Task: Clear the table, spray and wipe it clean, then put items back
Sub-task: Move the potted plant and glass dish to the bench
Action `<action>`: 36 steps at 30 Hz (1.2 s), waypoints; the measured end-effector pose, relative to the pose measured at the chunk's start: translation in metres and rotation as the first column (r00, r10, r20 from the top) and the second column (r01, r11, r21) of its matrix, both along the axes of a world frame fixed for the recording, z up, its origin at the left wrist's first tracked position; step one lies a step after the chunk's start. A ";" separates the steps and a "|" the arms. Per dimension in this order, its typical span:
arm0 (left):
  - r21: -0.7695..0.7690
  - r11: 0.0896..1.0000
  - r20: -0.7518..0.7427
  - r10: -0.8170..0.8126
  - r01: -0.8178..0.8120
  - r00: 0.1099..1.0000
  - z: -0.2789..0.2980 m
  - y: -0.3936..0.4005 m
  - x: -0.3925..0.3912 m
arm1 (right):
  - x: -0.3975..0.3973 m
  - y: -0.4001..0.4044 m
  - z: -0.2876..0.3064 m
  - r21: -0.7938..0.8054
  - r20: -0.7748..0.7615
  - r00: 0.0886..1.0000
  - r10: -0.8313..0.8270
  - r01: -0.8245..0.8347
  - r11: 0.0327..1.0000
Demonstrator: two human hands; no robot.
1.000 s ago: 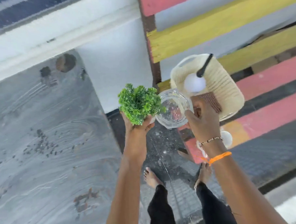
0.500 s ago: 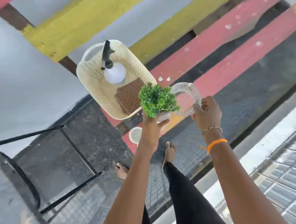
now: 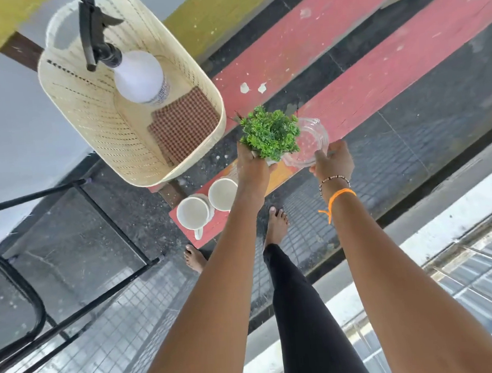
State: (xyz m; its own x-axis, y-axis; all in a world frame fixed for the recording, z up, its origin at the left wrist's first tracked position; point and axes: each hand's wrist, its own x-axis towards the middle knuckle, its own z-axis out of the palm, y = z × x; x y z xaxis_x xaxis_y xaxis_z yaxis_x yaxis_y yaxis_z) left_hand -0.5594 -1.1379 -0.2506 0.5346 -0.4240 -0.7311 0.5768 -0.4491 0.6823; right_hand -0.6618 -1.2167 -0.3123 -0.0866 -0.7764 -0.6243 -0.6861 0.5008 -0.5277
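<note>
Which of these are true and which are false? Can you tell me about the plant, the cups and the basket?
1. The left hand holds the green plant. True.
2. The right hand holds a red cup. False: it holds a clear glass bowl.
3. Two white cups sit on the red plank. True.
4. The spray bottle lies on the floor. False: it stands in the cream basket.
5. A checked cloth lies in the basket. True.

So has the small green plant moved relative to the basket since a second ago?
Yes. The plant in the left hand has crossed from the basket's left side to its right.
</note>
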 end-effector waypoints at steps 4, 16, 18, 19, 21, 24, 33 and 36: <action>0.004 0.997 -0.060 0.079 -0.079 0.995 -0.012 -0.003 0.000 | -0.005 -0.008 -0.013 0.001 0.038 0.998 0.058 -0.058 0.998; 0.181 0.979 0.030 0.092 -0.096 0.995 -0.018 0.003 -0.014 | -0.011 0.000 -0.006 -0.027 0.139 0.989 -0.053 0.057 0.998; 0.229 0.970 0.026 0.075 -0.079 0.997 -0.015 0.006 -0.012 | -0.010 0.001 -0.001 -0.043 0.132 0.987 -0.087 0.094 0.995; 0.246 0.967 0.016 0.069 -0.071 0.997 -0.014 0.008 -0.010 | -0.009 0.001 0.001 -0.057 0.131 0.987 -0.098 0.106 0.993; 0.260 0.963 -0.024 0.081 -0.072 0.996 -0.008 0.011 -0.008 | -0.008 0.002 0.006 -0.065 0.157 0.981 -0.109 0.121 0.991; 0.267 0.963 -0.084 0.072 -0.047 0.994 0.000 0.017 -0.005 | -0.005 0.008 0.018 -0.057 0.213 0.973 -0.083 0.098 0.994; 0.215 0.960 -0.115 -0.159 0.181 0.981 0.049 0.044 0.010 | 0.040 0.025 0.088 -0.089 0.422 0.879 0.221 -0.203 0.975; 0.162 0.987 -0.081 0.001 0.013 0.997 0.063 0.061 0.021 | 0.073 0.033 0.112 -0.074 0.510 0.807 0.297 -0.302 0.950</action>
